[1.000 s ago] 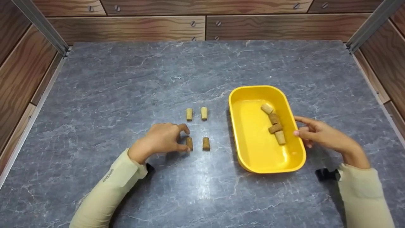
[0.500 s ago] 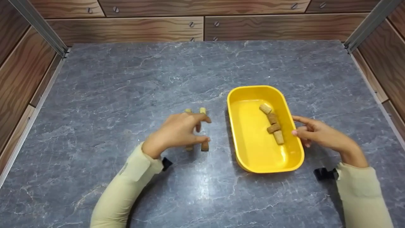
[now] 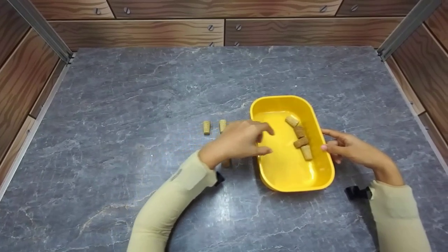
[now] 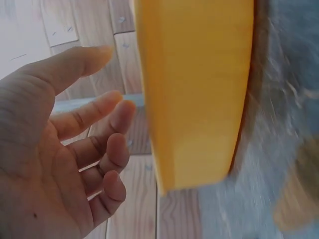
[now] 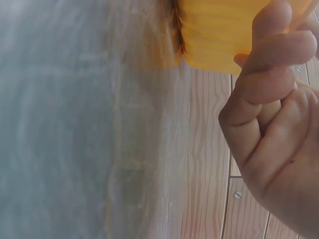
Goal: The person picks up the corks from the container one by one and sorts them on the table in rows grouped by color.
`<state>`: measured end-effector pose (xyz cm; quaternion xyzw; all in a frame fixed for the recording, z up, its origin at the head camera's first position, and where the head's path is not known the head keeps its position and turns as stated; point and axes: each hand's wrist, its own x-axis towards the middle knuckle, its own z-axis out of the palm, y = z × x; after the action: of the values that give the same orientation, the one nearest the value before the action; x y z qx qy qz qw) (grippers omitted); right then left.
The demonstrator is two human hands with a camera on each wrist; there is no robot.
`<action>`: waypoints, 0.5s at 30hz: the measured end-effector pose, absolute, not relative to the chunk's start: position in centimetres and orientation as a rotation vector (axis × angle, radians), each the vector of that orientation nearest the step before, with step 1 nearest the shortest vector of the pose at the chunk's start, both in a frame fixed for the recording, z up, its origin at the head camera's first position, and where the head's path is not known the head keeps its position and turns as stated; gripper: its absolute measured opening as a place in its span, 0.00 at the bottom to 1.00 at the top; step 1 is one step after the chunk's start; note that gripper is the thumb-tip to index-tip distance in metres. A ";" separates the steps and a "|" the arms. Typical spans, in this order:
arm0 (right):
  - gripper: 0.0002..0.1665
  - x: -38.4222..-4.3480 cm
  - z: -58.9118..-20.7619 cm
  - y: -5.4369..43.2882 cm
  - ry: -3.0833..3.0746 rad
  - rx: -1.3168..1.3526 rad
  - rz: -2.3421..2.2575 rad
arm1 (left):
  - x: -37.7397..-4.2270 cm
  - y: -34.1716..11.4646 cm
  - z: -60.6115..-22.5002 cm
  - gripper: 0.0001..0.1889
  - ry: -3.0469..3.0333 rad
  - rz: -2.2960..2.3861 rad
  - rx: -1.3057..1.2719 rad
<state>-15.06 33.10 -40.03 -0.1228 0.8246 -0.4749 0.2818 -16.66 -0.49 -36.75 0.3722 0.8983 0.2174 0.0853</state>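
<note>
My left hand is over the left rim of a yellow plastic tub, thumb and forefinger apart. In the left wrist view, its fingers are loosely bent with nothing between them, beside the tub's wall. My right hand holds the tub's right rim, its thumb on the edge and fingers against the outer wall. Several corks lie inside the tub, among them a light cork and a brown cork. Left of the tub stand two light corks, one at the left and one partly hidden.
Below my left wrist a brown cork is partly covered; another brown one is hidden from the head view. The grey marbled tabletop is bounded by wood-patterned walls and metal corner posts.
My left hand has moved right from the brown corks, past the small group, to above the tub's left rim. The right hand stays at the tub's right side.
</note>
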 end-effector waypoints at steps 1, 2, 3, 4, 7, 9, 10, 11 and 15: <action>0.38 -15.1 -40.0 33.1 2.210 -0.332 -1.273 | -16.8 0.1 -36.6 0.24 2.661 0.636 1.118; 0.38 -15.1 -40.0 33.1 2.212 -0.336 -1.273 | -17.0 0.7 -36.5 0.24 2.648 0.613 1.121; 0.38 -15.1 -40.0 33.1 2.212 -0.339 -1.276 | -17.1 1.3 -36.5 0.24 2.635 0.587 1.122; 0.38 -15.1 -40.0 33.2 2.213 -0.344 -1.276 | -17.3 1.9 -36.4 0.24 2.627 0.561 1.124; 0.38 -15.1 -40.1 33.2 2.208 -0.364 -1.282 | -17.8 3.6 -36.5 0.25 2.607 0.501 1.123; 0.38 -15.1 -40.1 33.2 2.196 -0.374 -1.291 | -18.1 4.5 -36.8 0.26 2.606 0.469 1.118; 0.38 -15.1 -40.2 33.2 2.192 -0.379 -1.293 | -18.3 5.0 -37.0 0.25 2.607 0.463 1.117; 0.38 -15.1 -40.2 33.2 2.184 -0.382 -1.298 | -18.5 5.3 -37.2 0.25 2.604 0.469 1.115; 0.38 -15.1 -40.1 33.2 2.161 -0.383 -1.307 | -18.9 6.7 -37.7 0.22 2.586 0.488 1.099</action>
<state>-15.12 33.22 -40.09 -0.1436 0.8098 -0.4898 0.2894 -18.90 6.75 -37.68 0.3813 0.8972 0.1694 0.1445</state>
